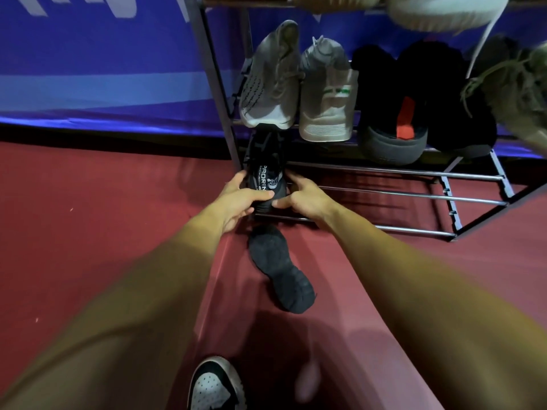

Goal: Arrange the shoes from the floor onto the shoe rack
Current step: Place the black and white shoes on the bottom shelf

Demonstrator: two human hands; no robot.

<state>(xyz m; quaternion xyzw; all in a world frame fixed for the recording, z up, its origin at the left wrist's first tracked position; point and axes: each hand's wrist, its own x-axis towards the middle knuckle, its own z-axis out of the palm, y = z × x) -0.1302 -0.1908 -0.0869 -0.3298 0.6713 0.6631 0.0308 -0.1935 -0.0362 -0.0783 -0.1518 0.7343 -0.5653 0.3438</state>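
A black shoe with white lettering on its insole sits at the left end of the metal shoe rack's bottom shelf. My left hand grips its heel from the left and my right hand grips it from the right. A second black shoe lies sole-up on the red floor just in front of the rack, between my forearms. On the shelf above stand two grey sneakers and two black shoes.
Bare rods make up the rest of the bottom shelf to the right. A black-and-white sneaker shows at the bottom edge of the view. A pale shoe sits on the top shelf and an olive shoe at the far right. A blue banner backs the rack.
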